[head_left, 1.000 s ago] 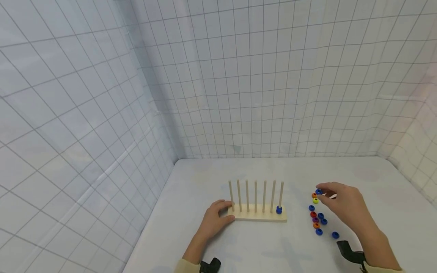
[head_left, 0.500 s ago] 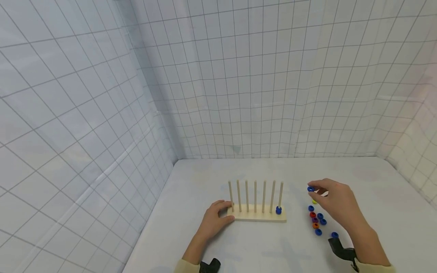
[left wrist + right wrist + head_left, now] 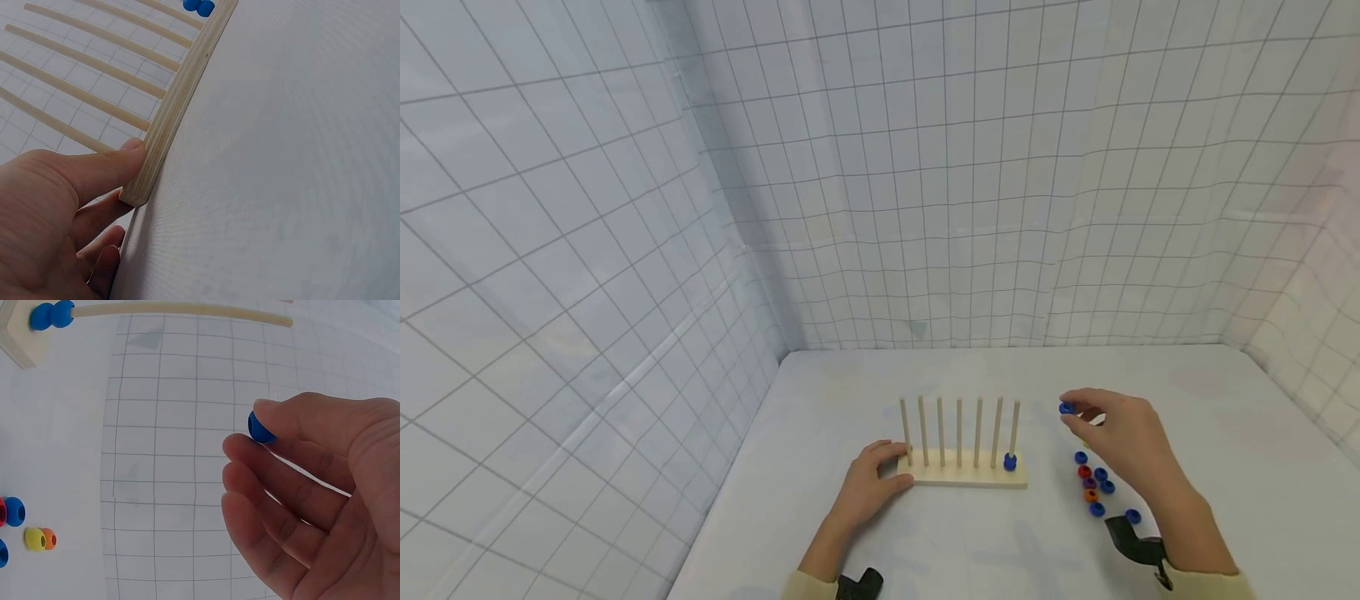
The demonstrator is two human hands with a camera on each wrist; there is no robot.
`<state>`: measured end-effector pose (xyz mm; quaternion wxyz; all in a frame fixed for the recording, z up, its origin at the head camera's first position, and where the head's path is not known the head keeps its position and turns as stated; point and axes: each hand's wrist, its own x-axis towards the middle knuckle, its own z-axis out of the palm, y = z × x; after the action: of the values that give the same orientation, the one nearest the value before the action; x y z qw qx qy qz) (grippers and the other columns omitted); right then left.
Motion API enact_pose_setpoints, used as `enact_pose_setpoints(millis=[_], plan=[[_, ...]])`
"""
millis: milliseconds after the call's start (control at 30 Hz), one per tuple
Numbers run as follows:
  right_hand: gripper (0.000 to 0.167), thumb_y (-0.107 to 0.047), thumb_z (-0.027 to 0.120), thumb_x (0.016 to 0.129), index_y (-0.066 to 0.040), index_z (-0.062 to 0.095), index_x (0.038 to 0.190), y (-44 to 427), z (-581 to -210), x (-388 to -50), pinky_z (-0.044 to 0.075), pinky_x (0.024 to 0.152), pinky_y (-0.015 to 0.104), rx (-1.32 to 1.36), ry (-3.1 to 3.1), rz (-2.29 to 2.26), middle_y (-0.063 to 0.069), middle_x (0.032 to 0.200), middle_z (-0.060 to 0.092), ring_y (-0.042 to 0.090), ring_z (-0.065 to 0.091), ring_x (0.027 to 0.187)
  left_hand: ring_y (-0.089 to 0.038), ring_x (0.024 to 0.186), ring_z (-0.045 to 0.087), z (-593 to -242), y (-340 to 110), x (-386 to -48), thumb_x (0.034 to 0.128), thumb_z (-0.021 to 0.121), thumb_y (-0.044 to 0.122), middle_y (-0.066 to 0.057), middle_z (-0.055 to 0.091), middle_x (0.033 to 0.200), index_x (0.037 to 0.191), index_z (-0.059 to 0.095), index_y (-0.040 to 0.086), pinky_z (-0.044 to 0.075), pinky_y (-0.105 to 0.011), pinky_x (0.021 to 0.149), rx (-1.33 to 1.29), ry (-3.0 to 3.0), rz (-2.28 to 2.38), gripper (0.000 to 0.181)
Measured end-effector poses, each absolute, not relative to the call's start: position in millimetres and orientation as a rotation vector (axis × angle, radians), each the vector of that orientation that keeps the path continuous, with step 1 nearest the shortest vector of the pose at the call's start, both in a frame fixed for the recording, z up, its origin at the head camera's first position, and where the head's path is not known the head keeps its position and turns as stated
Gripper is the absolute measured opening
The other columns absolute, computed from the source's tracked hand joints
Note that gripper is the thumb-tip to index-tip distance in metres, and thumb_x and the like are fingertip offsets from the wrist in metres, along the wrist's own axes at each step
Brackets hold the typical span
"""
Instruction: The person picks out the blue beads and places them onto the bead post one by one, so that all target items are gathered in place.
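A pale wooden peg board (image 3: 962,475) with several upright pegs stands on the table. Its left end is gripped by my left hand (image 3: 861,490); in the left wrist view the thumb lies on the front edge and fingers reach behind. Two blue beads (image 3: 52,315) sit stacked at the foot of the rightmost peg. To the right of the board, my right hand (image 3: 1123,437) pinches another blue bead (image 3: 259,427) between thumb and index finger, raised off the table and apart from the pegs. The other fingers of that hand are loosely bent.
Loose beads lie right of the board, below the right hand: a red bead (image 3: 1084,472), an orange bead (image 3: 1091,495), several blue beads (image 3: 1097,509) and a yellow bead (image 3: 35,539). Grid-patterned white sheets (image 3: 910,208) enclose the back and sides of the white table (image 3: 955,542).
My right hand has lifted the blue bead from among the loose beads and carried it left toward the board. The left hand keeps its grip on the board's end.
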<state>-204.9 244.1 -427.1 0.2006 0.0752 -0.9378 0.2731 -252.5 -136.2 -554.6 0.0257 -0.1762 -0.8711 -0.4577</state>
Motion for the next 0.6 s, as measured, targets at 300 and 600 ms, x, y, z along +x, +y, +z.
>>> enact_pose_setpoints(millis=[300, 600], plan=[[0.026, -0.016, 0.078, 0.089, -0.009, 0.074, 0.113, 235, -422, -205, 0.058, 0.070, 0.044, 0.207, -2.611, 0.772, 0.002, 0.092, 0.073, 0.023, 0.066, 0.083, -0.039, 0.131, 0.050, -554, -135, -252, 0.0832, 0.083, 0.028, -0.015, 0.058, 0.136, 0.126, 0.070, 0.014, 0.037, -0.061, 0.106, -0.512, -2.699, -1.429, 0.046], [0.025, -0.018, 0.077, 0.090, -0.010, 0.075, 0.114, 229, -419, -206, 0.058, 0.067, 0.041, 0.213, -2.601, 0.782, 0.002, 0.092, 0.073, 0.022, 0.067, 0.082, -0.038, 0.130, 0.050, -553, -135, -252, 0.0835, 0.083, 0.028, -0.015, 0.058, 0.136, 0.126, 0.070, 0.014, 0.038, -0.061, 0.106, -0.521, -2.694, -1.433, 0.046]])
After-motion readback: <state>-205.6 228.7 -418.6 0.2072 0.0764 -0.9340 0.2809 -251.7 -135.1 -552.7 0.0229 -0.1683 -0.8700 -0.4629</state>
